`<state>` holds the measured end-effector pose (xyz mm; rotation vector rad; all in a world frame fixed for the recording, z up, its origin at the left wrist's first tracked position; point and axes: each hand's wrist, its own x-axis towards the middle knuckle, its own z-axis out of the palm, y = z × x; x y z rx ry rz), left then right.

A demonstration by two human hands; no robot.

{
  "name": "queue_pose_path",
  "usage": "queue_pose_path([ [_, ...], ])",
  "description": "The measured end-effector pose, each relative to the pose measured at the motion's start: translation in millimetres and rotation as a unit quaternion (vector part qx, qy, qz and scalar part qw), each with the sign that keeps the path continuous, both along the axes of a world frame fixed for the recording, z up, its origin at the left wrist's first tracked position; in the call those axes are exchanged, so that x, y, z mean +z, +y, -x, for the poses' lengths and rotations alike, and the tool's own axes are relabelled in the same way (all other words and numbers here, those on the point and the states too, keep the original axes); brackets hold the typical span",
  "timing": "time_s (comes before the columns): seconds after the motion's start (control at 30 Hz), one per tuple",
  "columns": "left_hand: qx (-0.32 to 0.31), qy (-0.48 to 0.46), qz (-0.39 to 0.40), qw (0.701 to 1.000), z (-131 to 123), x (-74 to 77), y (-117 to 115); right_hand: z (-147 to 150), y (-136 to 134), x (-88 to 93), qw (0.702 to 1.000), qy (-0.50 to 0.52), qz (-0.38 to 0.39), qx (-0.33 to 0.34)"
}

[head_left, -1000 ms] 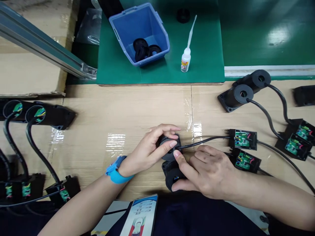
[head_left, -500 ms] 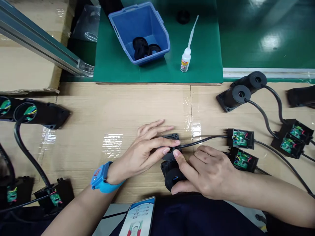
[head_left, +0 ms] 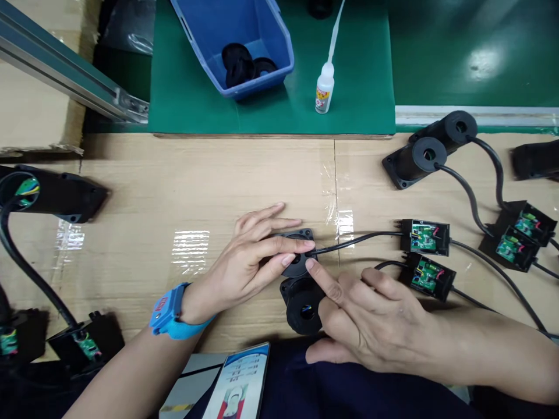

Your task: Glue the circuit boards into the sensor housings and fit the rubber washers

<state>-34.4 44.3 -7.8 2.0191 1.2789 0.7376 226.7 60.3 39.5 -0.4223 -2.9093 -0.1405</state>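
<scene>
My left hand [head_left: 255, 256], a blue band on its wrist, steadies a black round cap [head_left: 297, 267] between thumb and index finger; its other fingers stretch past it. The cap tops a black cylindrical housing with a square flange [head_left: 304, 234], partly hidden by the hand. From the cap's edge a black cable [head_left: 358, 239] runs right to an open black box with a green circuit board [head_left: 424, 237]. My right hand [head_left: 375, 317] presses its index fingertip on the cap's edge beside the cable, thumb apart. Nearer me stands a second capped black housing [head_left: 304, 312], wires showing in its hole.
Ahead on the green board are a blue bin [head_left: 262, 87] with black rings and a white glue bottle [head_left: 324, 90]. Two capped housings [head_left: 413, 164] stand at right, cabled to circuit boxes [head_left: 519, 235]. Left lie an uncapped housing [head_left: 65, 195] and another circuit box [head_left: 87, 342].
My right hand has drawn its thumb off the nearer housing toward me, while its index fingertip stays at the cap. The left hand keeps its place on the cap. The view has shifted slightly.
</scene>
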Motion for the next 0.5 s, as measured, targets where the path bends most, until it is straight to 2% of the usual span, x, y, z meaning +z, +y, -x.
queue_pose_path([
  [0.23, 0.015, -0.018, 0.015, 1.000, -3, -0.8, 0, -6, 9, -4.3, 0.995, 0.005, 0.101, 0.005],
  [0.5, -0.006, -0.011, 0.003, 1.000, -4, 0.2, 1, -6, 12, -11.5, 0.994, 0.028, 0.104, 0.003],
])
